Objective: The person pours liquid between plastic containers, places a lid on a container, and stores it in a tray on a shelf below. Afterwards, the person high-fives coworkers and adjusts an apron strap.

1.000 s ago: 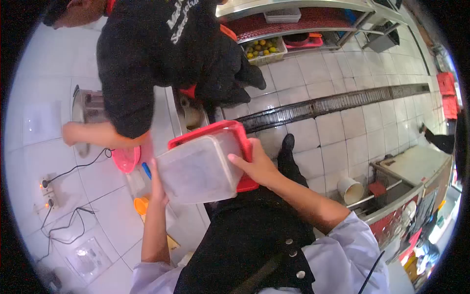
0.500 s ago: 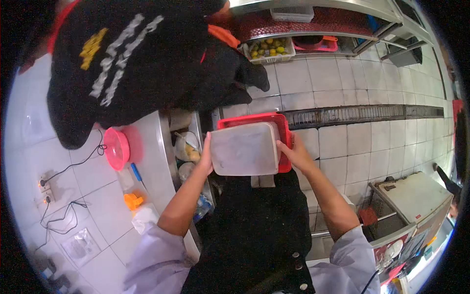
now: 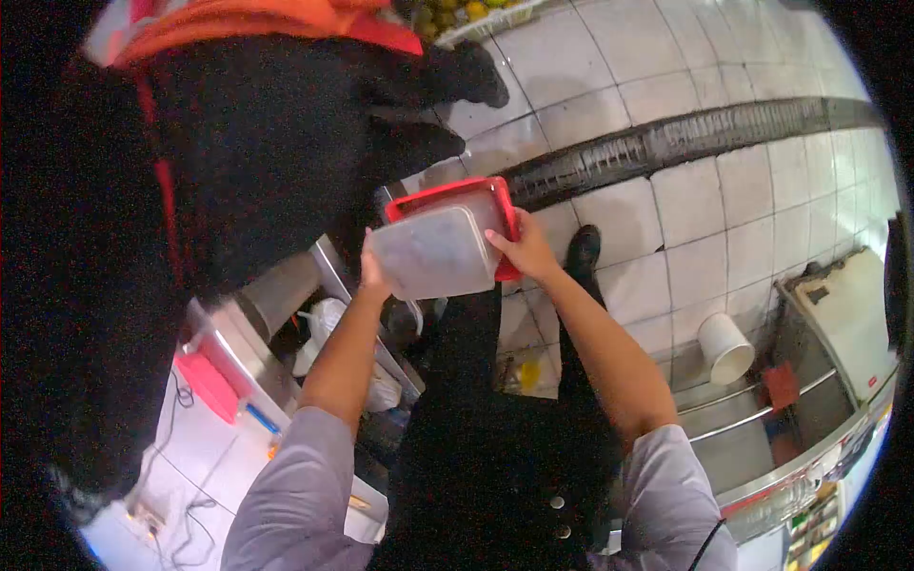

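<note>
Between both hands I hold a clear plastic container (image 3: 433, 255), tilted, with a red tray (image 3: 505, 205) beneath and behind it. My left hand (image 3: 374, 266) grips the container's left side. My right hand (image 3: 526, 247) is wrapped round the right edges of the container and the red tray, its thumb on the container's rim. Whatever the container may have inside cannot be made out through its cloudy surface.
A person in black (image 3: 257, 152) bends close at the left. A pink basket (image 3: 208, 385) is on the counter at the lower left. A white bucket (image 3: 725, 350) stands on the floor at the right, near a metal rack. A drain grate (image 3: 685, 143) crosses the floor.
The view has turned and shifted. The co-worker now fills more of the left side. The container and red tray, still in both my hands, appear higher and slightly more tilted than half a second ago.
</note>
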A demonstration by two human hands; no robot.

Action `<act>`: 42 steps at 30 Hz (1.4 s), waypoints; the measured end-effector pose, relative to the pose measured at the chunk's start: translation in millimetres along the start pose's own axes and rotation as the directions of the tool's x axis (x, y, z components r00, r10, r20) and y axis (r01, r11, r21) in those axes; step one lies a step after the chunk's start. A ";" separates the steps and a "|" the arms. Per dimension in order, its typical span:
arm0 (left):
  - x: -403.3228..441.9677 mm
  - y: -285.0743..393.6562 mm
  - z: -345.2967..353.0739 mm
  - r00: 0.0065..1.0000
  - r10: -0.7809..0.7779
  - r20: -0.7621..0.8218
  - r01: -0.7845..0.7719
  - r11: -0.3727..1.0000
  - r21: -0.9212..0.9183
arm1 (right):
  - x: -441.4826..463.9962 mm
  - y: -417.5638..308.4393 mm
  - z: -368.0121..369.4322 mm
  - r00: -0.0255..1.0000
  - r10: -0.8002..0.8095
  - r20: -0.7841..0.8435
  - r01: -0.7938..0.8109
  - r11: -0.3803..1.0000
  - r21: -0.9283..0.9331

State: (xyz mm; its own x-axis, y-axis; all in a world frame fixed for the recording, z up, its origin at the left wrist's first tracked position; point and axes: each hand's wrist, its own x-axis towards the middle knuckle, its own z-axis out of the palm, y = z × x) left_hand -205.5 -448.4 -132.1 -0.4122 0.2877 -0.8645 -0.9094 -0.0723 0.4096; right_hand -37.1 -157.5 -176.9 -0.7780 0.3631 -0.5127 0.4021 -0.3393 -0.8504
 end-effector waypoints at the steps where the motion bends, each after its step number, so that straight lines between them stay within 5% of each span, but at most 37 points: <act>1: 15.9 2.2 -13.9 1.000 -0.026 -0.006 0.026 1.000 0.018 | 5.1 -0.1 6.1 0.999 -0.002 0.034 0.003 1.000 -0.023; 2: 31.1 3.4 -26.8 1.000 -0.026 0.010 0.026 1.000 -0.008 | 7.6 -5.3 8.2 0.999 0.045 0.031 -0.039 0.984 -0.176; 5: 68.3 8.0 -73.2 0.993 -0.108 0.043 0.111 0.992 -0.064 | 36.5 42.1 35.7 0.994 0.108 0.022 -0.106 0.990 -0.088; 7: 90.9 4.2 -108.0 0.993 -0.013 -0.114 0.018 0.999 0.038 | 48.6 53.5 47.7 0.992 0.122 0.002 -0.121 0.984 -0.127; 11: 101.5 23.2 -117.5 0.994 0.046 -0.099 -0.018 0.964 0.267 | 64.3 71.4 80.5 0.987 0.154 -0.038 -0.159 0.961 -0.229; 14: 112.1 35.6 -117.2 0.997 -0.011 -0.082 0.020 0.993 0.116 | 85.9 97.8 102.0 0.987 0.157 -0.040 -0.161 0.973 -0.166; 16: 113.1 38.1 -113.5 0.955 -0.020 -0.297 0.071 0.984 0.162 | 90.4 102.1 106.1 0.971 0.232 -0.055 -0.238 0.956 -0.171; 20: 130.7 30.0 -133.9 0.959 0.004 -0.284 0.042 0.987 0.155 | 111.4 127.8 116.6 0.982 0.189 0.027 -0.184 0.975 -0.120; 22: 140.5 31.1 -142.0 0.897 0.008 -0.442 0.085 0.978 0.191 | 112.7 120.6 126.6 0.955 0.291 -0.052 -0.295 0.939 -0.177; 26: 136.9 30.8 -155.0 0.943 -0.073 -0.325 0.121 0.984 0.129 | 118.7 129.6 131.9 0.927 0.375 0.035 -0.366 0.919 -0.145; 29: 136.8 21.7 -175.8 0.949 -0.055 -0.310 0.104 0.984 0.142 | 117.5 144.1 143.7 0.941 0.324 -0.097 -0.335 0.929 -0.154; 32: 148.9 40.6 -204.7 0.924 -0.081 -0.375 0.108 0.993 0.050 | 124.2 146.5 147.4 0.955 0.295 -0.018 -0.294 0.945 -0.146; 35: 138.9 50.6 -196.1 0.906 -0.384 -0.175 0.275 0.852 -0.446 | 127.6 141.4 160.8 0.964 0.255 -0.077 -0.267 0.925 -0.269; 37: 134.6 30.7 -146.2 0.907 -0.150 -0.395 0.184 0.982 0.050 | 131.4 137.2 168.9 0.952 0.296 -0.074 -0.304 0.903 -0.303; 38: 137.0 30.7 -147.0 0.906 -0.152 -0.395 0.193 0.979 0.067 | 128.9 133.2 169.4 0.950 0.300 -0.085 -0.312 0.905 -0.288; 42: 151.3 46.1 -165.7 0.998 0.029 -0.058 -0.014 0.971 0.238 | 133.7 126.4 186.3 0.967 0.235 -0.101 -0.254 0.924 -0.286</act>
State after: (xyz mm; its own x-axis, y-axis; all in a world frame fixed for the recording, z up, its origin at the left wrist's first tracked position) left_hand -319.0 -566.4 -292.3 -0.4409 0.2296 -0.8677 -0.8641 0.1527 0.4795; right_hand -180.2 -313.6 -331.0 -0.6090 0.3586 -0.7074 0.7076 -0.1572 -0.6889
